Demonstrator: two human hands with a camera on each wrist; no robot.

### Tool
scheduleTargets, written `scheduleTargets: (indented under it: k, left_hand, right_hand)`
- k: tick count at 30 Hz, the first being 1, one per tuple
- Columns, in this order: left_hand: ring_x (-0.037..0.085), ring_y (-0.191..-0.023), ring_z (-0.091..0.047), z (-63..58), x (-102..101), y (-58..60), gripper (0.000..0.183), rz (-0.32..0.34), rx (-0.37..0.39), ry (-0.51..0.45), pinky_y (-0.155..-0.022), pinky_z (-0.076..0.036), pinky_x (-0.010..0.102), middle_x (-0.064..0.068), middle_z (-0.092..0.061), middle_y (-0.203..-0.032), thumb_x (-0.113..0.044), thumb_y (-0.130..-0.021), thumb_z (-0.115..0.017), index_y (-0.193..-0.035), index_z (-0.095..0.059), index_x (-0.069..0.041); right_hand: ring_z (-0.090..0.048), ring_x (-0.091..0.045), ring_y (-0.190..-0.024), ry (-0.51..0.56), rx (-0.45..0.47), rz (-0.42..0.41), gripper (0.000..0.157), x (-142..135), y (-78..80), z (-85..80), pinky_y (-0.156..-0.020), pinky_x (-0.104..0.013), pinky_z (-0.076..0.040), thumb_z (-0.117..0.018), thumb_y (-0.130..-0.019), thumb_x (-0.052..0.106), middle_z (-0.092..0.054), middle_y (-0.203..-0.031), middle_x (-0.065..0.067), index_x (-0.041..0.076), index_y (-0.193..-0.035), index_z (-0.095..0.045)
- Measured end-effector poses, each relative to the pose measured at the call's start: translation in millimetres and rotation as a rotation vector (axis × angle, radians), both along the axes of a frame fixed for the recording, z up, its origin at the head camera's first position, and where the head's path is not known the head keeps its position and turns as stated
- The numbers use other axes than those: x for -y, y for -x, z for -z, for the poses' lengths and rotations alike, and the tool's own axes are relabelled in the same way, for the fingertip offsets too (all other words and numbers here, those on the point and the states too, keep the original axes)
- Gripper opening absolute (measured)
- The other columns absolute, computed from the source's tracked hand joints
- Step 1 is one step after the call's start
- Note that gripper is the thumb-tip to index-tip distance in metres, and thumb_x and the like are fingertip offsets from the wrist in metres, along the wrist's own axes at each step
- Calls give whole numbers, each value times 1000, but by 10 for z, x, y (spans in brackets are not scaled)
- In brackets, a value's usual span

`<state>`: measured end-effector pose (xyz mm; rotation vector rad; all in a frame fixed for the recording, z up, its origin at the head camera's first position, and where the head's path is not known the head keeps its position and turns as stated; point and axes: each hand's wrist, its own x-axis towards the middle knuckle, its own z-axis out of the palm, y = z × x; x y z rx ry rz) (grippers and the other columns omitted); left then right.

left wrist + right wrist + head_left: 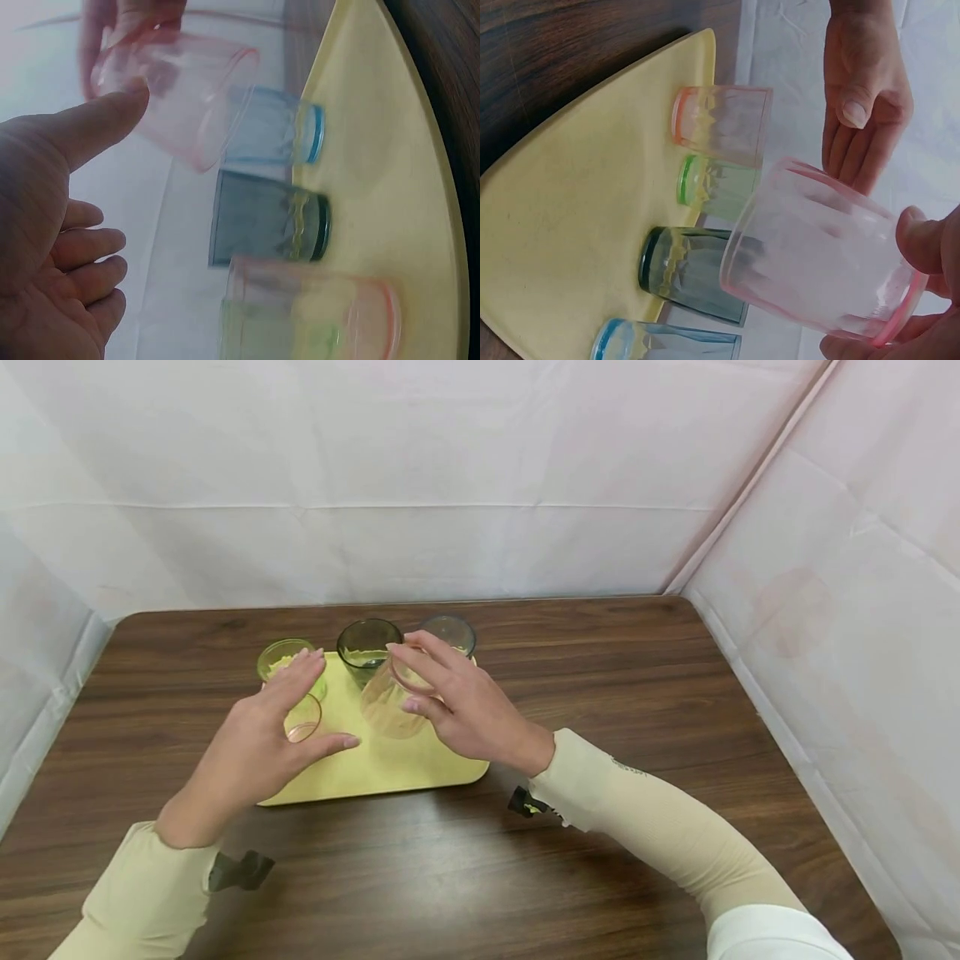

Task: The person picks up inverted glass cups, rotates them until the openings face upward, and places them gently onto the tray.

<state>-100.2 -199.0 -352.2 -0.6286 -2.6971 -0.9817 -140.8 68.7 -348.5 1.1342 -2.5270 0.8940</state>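
Observation:
My right hand (472,706) grips a clear pink cup (817,255) by its thick base. The cup hangs tilted above the tray, mouth facing down toward it. My left hand (247,752) holds nothing; its thumb and fingers are spread apart. It hovers over the tray's left side, overlapping a clear orange-pink cup (303,722) in the head view. That cup stands upright, with a green cup (716,184) behind it. A dark grey-green cup (367,647) and a blue cup (274,127) stand upright farther right along the tray's back.
The yellow tray (375,775) lies on a dark wood-grain table (645,693). White cloth walls (480,468) close in the back and both sides. Dark straps (240,870) show at the wrists.

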Motion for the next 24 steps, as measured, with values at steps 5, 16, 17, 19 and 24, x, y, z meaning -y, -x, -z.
scheduleTargets:
  k: [5,16,17,19,24]
  left_hand:
    - [41,-151,-43,-16,-127,18,94,34,9,28,-113,-43,66,20,-49,-160,-30,-79,-93,-156,-47,-2]
    - [37,-134,-62,50,-277,56,97,25,-8,-17,-107,-52,56,17,-63,-147,-36,-72,-97,-152,-53,-5]
    - [37,-134,-62,52,-282,60,97,23,-8,-19,-107,-52,57,17,-63,-147,-36,-71,-97,-152,-53,-5]
    - [37,-135,-62,61,-287,67,96,27,-6,-22,-108,-52,57,17,-63,-148,-35,-71,-97,-152,-54,-5]
    - [36,-133,-64,94,-289,59,91,32,-25,-37,-106,-54,56,17,-65,-145,-31,-72,-98,-149,-57,-5]
  right_hand:
    - [-51,-28,-141,88,77,6,59,32,-16,-23,-115,-43,-50,-68,-101,18,-49,-153,-14,6,-155,-47]
    - [-54,-28,-136,376,328,-23,55,65,-50,-13,-117,-48,-48,-65,-101,5,-52,-153,-14,4,-153,-47]
    - [-54,-28,-136,406,364,-17,55,64,-53,-10,-116,-47,-49,-65,-101,4,-52,-153,-14,4,-153,-47]
    - [-55,-28,-135,448,433,-7,56,60,-66,-9,-116,-45,-49,-64,-101,2,-52,-153,-14,5,-154,-47]
    - [-52,-27,-142,463,535,22,55,39,-88,-3,-120,-45,-45,-63,-102,4,-53,-153,-12,7,-155,-46]
